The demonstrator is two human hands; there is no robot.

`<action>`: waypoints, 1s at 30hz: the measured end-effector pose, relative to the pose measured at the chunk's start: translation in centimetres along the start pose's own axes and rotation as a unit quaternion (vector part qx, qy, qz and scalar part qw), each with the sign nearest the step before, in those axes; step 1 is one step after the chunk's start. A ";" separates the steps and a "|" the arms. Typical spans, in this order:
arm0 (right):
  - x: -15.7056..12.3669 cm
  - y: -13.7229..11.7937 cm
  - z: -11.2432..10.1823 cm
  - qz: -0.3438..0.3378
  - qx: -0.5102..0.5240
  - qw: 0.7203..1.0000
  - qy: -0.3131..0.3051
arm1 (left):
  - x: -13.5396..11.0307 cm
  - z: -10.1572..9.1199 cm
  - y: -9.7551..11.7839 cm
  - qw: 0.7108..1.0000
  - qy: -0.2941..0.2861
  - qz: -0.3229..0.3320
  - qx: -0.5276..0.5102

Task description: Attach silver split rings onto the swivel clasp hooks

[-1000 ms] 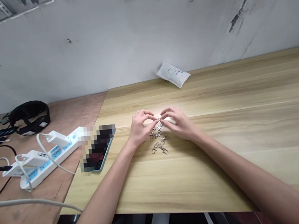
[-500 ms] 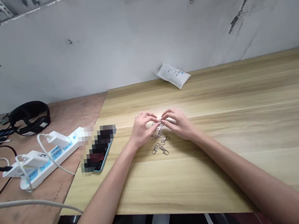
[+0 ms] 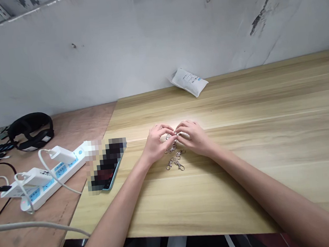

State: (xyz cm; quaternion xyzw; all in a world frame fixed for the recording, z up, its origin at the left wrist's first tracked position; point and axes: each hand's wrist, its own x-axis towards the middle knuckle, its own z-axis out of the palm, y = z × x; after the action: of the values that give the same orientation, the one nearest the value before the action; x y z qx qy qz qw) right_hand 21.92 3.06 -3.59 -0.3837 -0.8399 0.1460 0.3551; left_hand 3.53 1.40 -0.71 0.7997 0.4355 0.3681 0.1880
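Left hand [image 3: 155, 145] and right hand [image 3: 194, 138] pinch small silver metal keyring clasps [image 3: 173, 138] between fingertips, mid pale wooden surface [image 3: 241, 139]. Loose silver clasps [image 3: 174, 163] lie just near of both hands.

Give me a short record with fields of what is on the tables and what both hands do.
left hand: pinches a metal clasp
right hand: pinches the same clasp from the other side
loose clasps: on the light wooden table, just before the hands
white packet: against the wall
phone: at the table's left edge
power strip: on the brown table, chargers plugged in
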 end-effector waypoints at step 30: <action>0.1 0.2 0.0 0.005 -0.034 0.999 -0.008 | -0.1 0.1 -0.4 1.000 0.011 -0.011 0.006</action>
State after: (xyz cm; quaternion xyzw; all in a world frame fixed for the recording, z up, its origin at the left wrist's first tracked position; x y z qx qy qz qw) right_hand 21.95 3.21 -3.66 -0.3985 -0.8455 0.1219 0.3339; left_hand 3.28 1.53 -1.09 0.7916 0.4489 0.3722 0.1825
